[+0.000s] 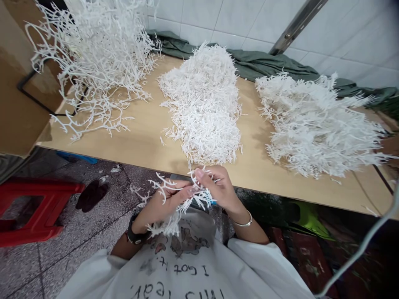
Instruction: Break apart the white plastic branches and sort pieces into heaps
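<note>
Between my two hands, just off the table's front edge, is a white branched plastic stem (162, 186) with small forked tips. My left hand (168, 201) is closed around it, and feathery white ends (170, 226) hang below the wrist side. My right hand (218, 187) pinches at the same branched piece, thumb on top, close to the left fingertips. Straight ahead on the table lies a heap of small white sprigs (208, 104). Bare, longer branched white stems (102, 54) are piled at the left, and fuller white branches (321, 120) at the right.
The wooden table (140, 145) runs along a tiled wall, with bunched green cloth (264, 62) at its back. A cardboard box (18, 83) stands at the left end. On the floor is a red stool (34, 207); a white cable (358, 253) crosses at right.
</note>
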A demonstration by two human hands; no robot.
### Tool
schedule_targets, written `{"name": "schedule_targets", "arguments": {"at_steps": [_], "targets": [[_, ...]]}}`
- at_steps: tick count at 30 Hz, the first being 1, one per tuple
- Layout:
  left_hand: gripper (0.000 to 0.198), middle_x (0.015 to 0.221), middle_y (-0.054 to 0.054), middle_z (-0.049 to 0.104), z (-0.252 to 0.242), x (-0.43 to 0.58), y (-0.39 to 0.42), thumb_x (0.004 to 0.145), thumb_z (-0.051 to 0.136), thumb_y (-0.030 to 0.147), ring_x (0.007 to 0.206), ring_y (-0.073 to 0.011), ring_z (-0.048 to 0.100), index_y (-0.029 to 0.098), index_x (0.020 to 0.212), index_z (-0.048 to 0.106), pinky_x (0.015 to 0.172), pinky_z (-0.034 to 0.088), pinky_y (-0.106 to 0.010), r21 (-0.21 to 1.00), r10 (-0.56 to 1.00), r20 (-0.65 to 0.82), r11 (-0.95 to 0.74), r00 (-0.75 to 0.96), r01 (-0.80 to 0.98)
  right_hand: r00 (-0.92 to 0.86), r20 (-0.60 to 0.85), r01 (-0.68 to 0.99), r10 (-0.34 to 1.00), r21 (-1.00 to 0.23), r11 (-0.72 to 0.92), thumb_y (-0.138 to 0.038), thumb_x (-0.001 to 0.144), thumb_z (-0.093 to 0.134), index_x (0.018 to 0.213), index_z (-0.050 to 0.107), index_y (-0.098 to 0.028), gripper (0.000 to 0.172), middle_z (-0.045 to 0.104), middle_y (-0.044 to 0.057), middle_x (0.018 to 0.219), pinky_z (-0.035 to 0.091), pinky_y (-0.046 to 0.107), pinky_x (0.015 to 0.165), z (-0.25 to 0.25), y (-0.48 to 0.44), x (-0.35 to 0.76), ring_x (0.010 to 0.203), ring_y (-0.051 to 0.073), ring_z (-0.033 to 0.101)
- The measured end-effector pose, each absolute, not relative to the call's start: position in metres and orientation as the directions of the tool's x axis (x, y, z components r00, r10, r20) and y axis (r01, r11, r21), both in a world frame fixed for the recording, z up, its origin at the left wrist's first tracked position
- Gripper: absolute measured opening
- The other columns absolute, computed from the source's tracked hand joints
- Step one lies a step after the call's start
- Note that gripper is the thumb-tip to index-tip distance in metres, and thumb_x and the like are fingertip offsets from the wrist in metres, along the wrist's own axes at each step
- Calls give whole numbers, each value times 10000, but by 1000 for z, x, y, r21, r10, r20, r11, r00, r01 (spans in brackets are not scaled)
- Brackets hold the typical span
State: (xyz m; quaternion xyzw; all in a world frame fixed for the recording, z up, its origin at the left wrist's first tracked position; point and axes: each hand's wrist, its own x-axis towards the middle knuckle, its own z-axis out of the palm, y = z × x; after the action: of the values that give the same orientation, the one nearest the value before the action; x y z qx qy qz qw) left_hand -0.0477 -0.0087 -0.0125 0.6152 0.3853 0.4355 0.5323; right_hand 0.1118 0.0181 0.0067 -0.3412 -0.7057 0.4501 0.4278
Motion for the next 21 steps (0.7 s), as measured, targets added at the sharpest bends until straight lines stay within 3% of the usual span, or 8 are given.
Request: {"name": "schedule_targets", "arguments": {"at_steps": [3, 6, 8, 10, 12, 15, 17, 21], "targets": [[443, 510, 11, 365, -14, -50, -11, 898, 528, 455, 488, -124, 350, 196, 541, 491, 452, 340, -285, 986, 916, 149, -166, 372, 12, -332, 374, 166, 866, -880, 444, -317, 937, 482, 528, 467, -169, 435, 394, -39, 470, 252, 238, 443, 10, 9, 111, 433, 57, 337], [468, 455, 23, 348, -23, -56, -18, 867, 568, 485, 410, -109, 315, 207, 499, 489, 403, 324, -288, 983, 883, 180, -182, 433, -38, 21, 534, 185, 845, -833, 522, -300, 948, 460, 551, 522, -179, 419, 453, -25, 467, 254, 249, 429, 22, 12, 122, 404, 66, 377], [455, 445, 12, 395, -30, -62, -22, 842, 586, 523, 384, -113, 350, 216, 510, 536, 380, 343, -293, 980, 895, 196, -192, 400, -50, 367, 618, 206, 695, -783, 587, -324, 974, 380, 564, 477, -199, 439, 431, -24, 489, 230, 253, 428, 32, 26, 137, 402, 73, 363], [436, 449, 0, 425, -35, -66, -24, 832, 594, 534, 397, -129, 400, 220, 530, 570, 378, 364, -299, 983, 933, 180, -183, 313, -21, 477, 670, 353, 568, -738, 575, -328, 977, 348, 569, 390, -222, 424, 391, -20, 535, 244, 260, 478, 38, 46, 153, 460, 91, 365], [418, 460, -6, 444, -36, -68, -24, 833, 599, 526, 429, -145, 446, 220, 548, 590, 393, 389, -303, 986, 959, 161, -169, 231, 14, 323, 700, 523, 637, -693, 497, -296, 928, 457, 594, 394, -225, 348, 415, -11, 582, 292, 282, 554, 37, 66, 161, 537, 119, 394], [396, 495, -12, 498, -32, -65, -19, 833, 606, 516, 473, -153, 498, 213, 580, 624, 430, 429, -304, 988, 973, 147, -152, 180, 14, 37, 568, 770, 822, -541, 338, -231, 791, 620, 761, 530, -190, 104, 534, 32, 716, 350, 337, 668, 29, 85, 157, 696, 189, 482], [376, 525, -21, 545, -28, -60, -14, 837, 609, 506, 506, -157, 531, 204, 618, 662, 452, 445, -298, 992, 973, 124, -122, 196, -23, -10, 532, 859, 847, -429, 280, -233, 792, 610, 883, 557, -168, 124, 576, 69, 841, 365, 370, 734, 27, 86, 149, 803, 224, 513], [337, 586, -29, 601, -19, -52, -6, 854, 599, 485, 528, -151, 552, 196, 722, 710, 455, 442, -281, 994, 966, 68, -46, 251, -95, -177, 536, 604, 826, -603, 521, -288, 949, 433, 932, 577, -194, 173, 599, 45, 894, 406, 316, 735, 40, 62, 134, 803, 155, 552]]}}
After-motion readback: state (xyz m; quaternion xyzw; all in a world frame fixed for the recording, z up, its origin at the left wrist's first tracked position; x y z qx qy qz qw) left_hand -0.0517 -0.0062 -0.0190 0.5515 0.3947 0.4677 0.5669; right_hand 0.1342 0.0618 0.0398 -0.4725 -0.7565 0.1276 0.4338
